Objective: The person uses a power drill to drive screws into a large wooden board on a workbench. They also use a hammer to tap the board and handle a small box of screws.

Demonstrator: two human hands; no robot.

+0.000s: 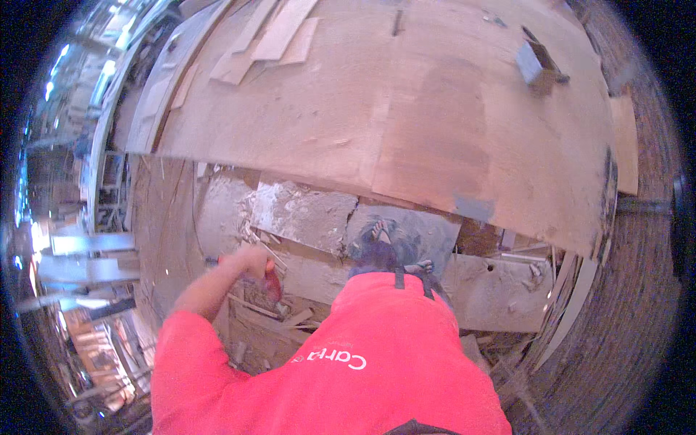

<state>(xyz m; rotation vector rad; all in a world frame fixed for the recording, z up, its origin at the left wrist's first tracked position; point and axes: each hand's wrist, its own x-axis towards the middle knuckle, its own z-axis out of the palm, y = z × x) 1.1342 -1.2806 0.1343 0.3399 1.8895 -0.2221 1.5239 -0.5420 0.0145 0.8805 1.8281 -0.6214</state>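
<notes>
My left hand [249,259] is out to my left, below the near edge of the workbench. Its fingers are closed round a red tool [272,280], which is blurred, so its exact kind does not show. My left forearm comes out of a red short sleeve [190,335]. My right hand and forearm are out of the picture. In front of me stretches the wide wooden workbench top [312,109], and neither hand touches it.
Several pale boards [272,40] lie at the bench's far left. A small metal-faced block [535,64] stands at its far right. Dusty sheets [304,214] and wood scraps [297,317] cover the floor by my sandalled feet [418,267]. Stacked timber [94,348] lies at left.
</notes>
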